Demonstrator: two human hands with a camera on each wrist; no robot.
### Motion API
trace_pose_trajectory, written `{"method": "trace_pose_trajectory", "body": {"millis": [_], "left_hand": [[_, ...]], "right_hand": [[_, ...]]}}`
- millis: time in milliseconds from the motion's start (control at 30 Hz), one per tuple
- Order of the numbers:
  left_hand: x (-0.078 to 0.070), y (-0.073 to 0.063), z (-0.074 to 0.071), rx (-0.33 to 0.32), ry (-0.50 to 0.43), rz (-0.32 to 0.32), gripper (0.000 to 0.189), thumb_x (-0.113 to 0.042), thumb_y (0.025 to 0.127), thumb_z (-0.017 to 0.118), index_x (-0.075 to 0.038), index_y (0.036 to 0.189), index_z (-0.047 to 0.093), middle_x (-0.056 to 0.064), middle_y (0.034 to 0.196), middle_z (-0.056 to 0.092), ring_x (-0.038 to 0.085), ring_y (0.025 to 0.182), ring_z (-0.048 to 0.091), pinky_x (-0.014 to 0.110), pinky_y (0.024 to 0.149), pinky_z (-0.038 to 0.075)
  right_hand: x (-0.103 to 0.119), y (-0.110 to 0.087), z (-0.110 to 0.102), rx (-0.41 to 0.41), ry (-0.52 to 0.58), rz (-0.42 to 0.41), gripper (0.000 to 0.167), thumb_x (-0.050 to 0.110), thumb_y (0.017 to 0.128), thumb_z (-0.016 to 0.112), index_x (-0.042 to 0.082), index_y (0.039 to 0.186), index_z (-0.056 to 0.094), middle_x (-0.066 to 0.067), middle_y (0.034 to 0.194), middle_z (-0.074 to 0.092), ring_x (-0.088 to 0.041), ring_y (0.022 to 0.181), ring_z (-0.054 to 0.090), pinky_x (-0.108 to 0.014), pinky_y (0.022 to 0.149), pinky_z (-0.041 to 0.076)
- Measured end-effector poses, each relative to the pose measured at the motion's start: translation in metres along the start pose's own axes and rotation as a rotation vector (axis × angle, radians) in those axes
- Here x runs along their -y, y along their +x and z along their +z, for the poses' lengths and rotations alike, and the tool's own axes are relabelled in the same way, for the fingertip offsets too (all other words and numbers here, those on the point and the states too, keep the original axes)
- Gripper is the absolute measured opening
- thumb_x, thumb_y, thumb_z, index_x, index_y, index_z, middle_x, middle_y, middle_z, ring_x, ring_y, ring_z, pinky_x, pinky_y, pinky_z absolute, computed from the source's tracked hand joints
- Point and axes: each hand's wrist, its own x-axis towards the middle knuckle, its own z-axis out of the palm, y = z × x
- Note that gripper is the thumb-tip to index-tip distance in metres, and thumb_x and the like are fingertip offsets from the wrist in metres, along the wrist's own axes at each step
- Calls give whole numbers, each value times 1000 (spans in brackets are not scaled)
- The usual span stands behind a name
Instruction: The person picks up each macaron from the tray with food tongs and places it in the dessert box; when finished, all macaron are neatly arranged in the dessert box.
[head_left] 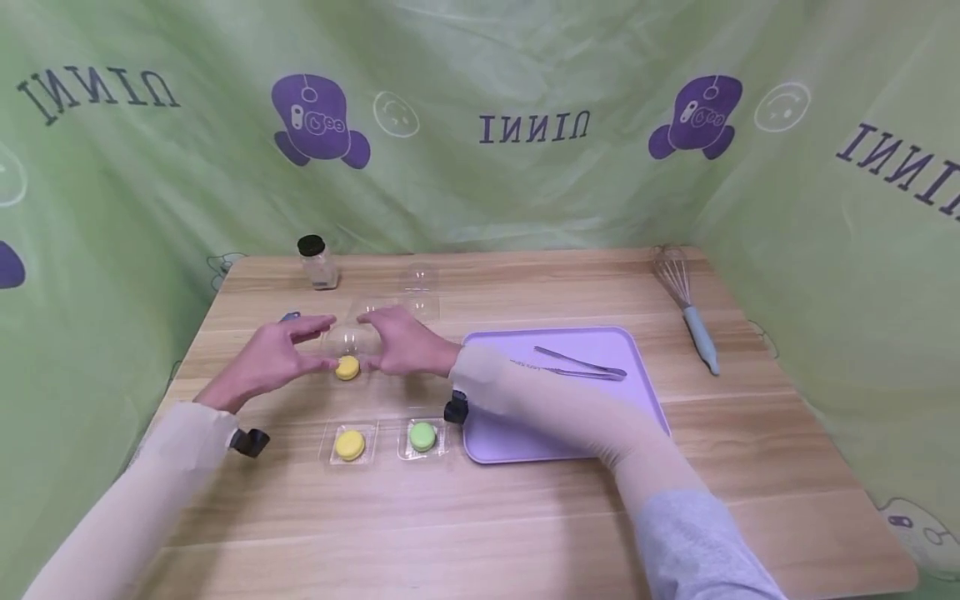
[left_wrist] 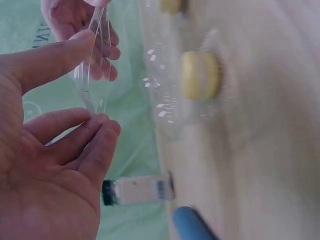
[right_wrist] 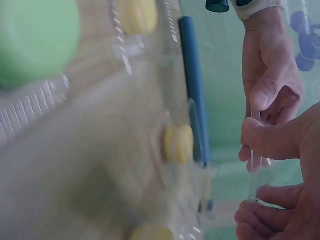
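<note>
Between my two hands a clear plastic lid point(head_left: 350, 339) is held up, thin and see-through, seen edge-on in the left wrist view. My left hand point(head_left: 273, 357) pinches one side of it between thumb and fingertips. On the opposite side my right hand point(head_left: 408, 342) grips it the same way. A yellow macaron point(head_left: 347, 367) shows just below the lid, between the hands. Nearer the front edge, another yellow macaron point(head_left: 349, 445) sits in a clear plastic tray point(head_left: 327, 454). Beside it a green macaron point(head_left: 423, 436) lies in a similar tray point(head_left: 406, 450).
Clear plastic domes point(head_left: 420, 279) lie behind the hands. A black-capped jar point(head_left: 318, 265) stands back left; a blue handle point(right_wrist: 192, 80) lies near the left hand. Under my right forearm is a purple tray point(head_left: 480, 454) with metal tongs point(head_left: 581, 361). A whisk point(head_left: 693, 325) lies far right.
</note>
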Motion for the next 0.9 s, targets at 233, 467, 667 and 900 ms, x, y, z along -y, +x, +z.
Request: {"method": "trace_pose_trajectory", "body": {"millis": [233, 467, 667, 900], "left_hand": [[19, -6, 9, 44, 17, -41, 89, -49, 80, 83, -10, 152, 47, 17, 157, 46, 44, 141, 48, 65, 114, 41], [29, -6, 11, 53, 79, -37, 88, -52, 81, 81, -11, 151, 48, 17, 155, 48, 41, 135, 55, 65, 114, 40], [34, -2, 14, 47, 89, -24, 87, -51, 81, 81, -10, 151, 48, 17, 152, 52, 40, 136, 55, 64, 114, 40], [40, 0, 21, 55, 59, -47, 85, -43, 82, 83, -6, 150, 48, 19, 151, 52, 42, 135, 55, 64, 114, 40]], "right_hand": [[6, 0, 21, 60, 29, 57, 87, 34, 83, 83, 11, 155, 39, -6, 157, 45, -17, 130, 54, -31, 121, 42], [6, 3, 31, 75, -3, 51, 88, 36, 85, 82, 10, 156, 37, -4, 155, 44, -14, 138, 49, -27, 121, 40], [4, 7, 34, 68, -21, 50, 89, 36, 84, 82, 9, 156, 36, -4, 154, 44, -14, 134, 51, -25, 120, 41], [2, 9, 39, 93, -49, 58, 88, 37, 85, 81, 9, 156, 36, -6, 155, 46, -17, 137, 52, -28, 120, 42]]}}
